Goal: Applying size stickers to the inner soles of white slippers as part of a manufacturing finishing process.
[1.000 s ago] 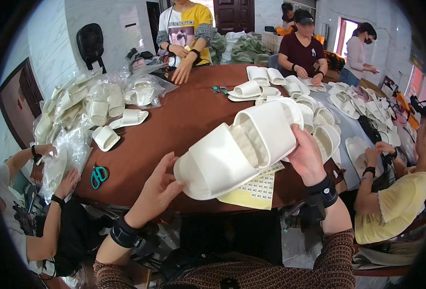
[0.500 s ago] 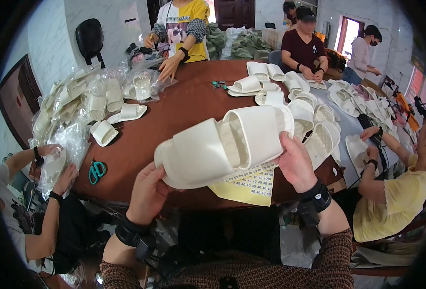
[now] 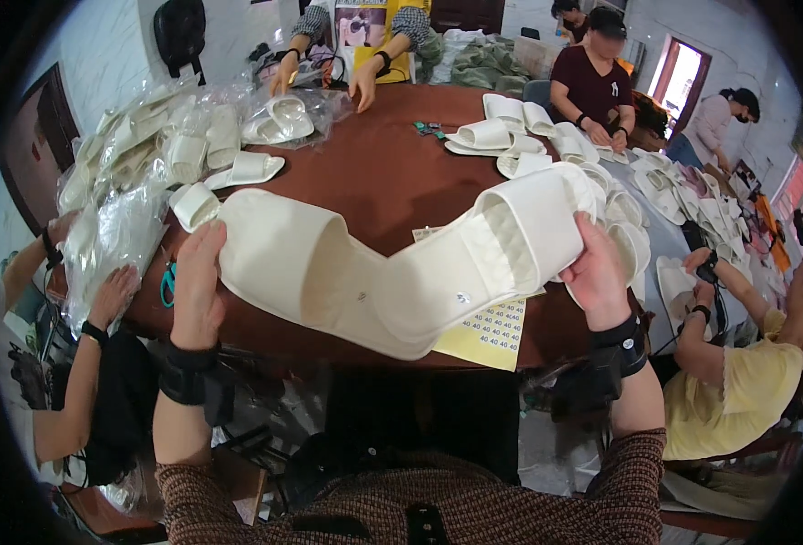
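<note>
The left hand (image 3: 197, 291) and right hand (image 3: 594, 272) each clamp one end of a joined pair of white slippers (image 3: 392, 263), held above the counter (image 3: 392, 182). Bagged pairs (image 3: 138, 173) lie left; many loose slippers (image 3: 656, 191) remain right, so much seems left.

I've got two cream-white slippers (image 3: 392, 272) over a reddish-brown worktop (image 3: 383, 182), with a pale yellow sticker sheet (image 3: 492, 334) printed in dark rows. My sleeves (image 3: 474, 500) are brown-and-tan knit, wristbands (image 3: 186, 372) black.

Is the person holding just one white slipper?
No, the left hand and right hand each hold one of two white slippers.
</note>
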Demonstrator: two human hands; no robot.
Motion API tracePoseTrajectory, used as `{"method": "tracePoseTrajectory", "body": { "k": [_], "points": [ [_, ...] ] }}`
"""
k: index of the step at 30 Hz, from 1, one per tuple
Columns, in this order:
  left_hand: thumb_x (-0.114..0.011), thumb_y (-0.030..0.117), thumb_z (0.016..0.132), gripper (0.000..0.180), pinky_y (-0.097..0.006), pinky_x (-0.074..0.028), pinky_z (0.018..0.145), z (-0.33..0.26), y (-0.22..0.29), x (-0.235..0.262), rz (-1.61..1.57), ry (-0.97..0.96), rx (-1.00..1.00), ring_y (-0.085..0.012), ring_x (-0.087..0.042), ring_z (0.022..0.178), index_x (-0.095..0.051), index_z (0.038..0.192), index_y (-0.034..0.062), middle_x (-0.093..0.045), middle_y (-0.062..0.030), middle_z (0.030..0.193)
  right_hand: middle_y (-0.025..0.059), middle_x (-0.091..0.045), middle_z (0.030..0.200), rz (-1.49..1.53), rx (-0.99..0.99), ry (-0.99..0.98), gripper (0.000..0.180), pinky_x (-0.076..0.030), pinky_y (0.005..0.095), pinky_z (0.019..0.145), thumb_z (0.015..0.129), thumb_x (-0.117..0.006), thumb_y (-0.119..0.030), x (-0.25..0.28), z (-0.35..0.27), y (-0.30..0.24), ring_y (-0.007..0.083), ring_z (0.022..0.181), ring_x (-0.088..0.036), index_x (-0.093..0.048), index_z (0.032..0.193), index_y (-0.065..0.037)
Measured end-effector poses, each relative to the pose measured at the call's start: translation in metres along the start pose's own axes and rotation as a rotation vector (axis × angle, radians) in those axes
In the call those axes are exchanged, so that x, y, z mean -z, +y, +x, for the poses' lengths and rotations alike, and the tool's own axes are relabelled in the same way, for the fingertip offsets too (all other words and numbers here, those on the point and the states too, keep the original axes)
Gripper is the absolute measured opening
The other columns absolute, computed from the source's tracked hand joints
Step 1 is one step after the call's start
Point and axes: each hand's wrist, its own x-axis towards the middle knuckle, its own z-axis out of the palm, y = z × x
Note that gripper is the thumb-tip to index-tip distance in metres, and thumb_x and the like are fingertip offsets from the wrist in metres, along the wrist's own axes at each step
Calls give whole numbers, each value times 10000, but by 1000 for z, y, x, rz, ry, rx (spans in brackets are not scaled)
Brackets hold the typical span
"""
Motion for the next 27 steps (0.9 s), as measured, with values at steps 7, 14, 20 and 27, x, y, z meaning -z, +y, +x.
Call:
{"method": "tracePoseTrajectory", "body": {
  "k": [7, 14, 20, 27],
  "points": [
    [-558, 215, 1007, 296, -274, -517, 794, 42, -4, 7, 86, -148, 107, -124, -648, 881, -636, 1150, -32, -685, -64, 1016, -18, -588, 710, -234, 76, -32, 214, -301, 195, 373, 985, -591, -256, -28, 27, -12, 30, 485, -483, -624, 1002, -45],
    [-550, 275, 1016, 324, -264, -518, 757, 92, -42, -16, 265, -286, 200, -99, -643, 848, -650, 1151, -2, -689, -26, 987, -11, -592, 707, -326, -51, -205, 210, -298, 226, 367, 961, -604, -206, -83, 71, 16, 44, 472, -474, -635, 1026, -10],
    [-518, 291, 1022, 329, -274, -487, 749, 114, -78, -10, 442, -256, 246, -112, -610, 844, -650, 1118, 6, -657, -63, 1019, 115, -625, 1087, -309, -163, -354, 454, -553, 364, 854, 986, -588, -250, -104, 105, 51, 226, 1019, -623, -485, 1325, 34],
    [-525, 265, 1017, 395, -374, -466, 973, 71, -90, 0, 847, -236, -212, -257, -597, 1137, -555, 1265, -41, -591, -171, 1282, 74, -660, 1107, -643, -25, -437, 315, -524, 306, 867, 948, -603, -111, -93, 75, 72, 153, 1005, -631, -587, 1232, 25]
  ]
}}
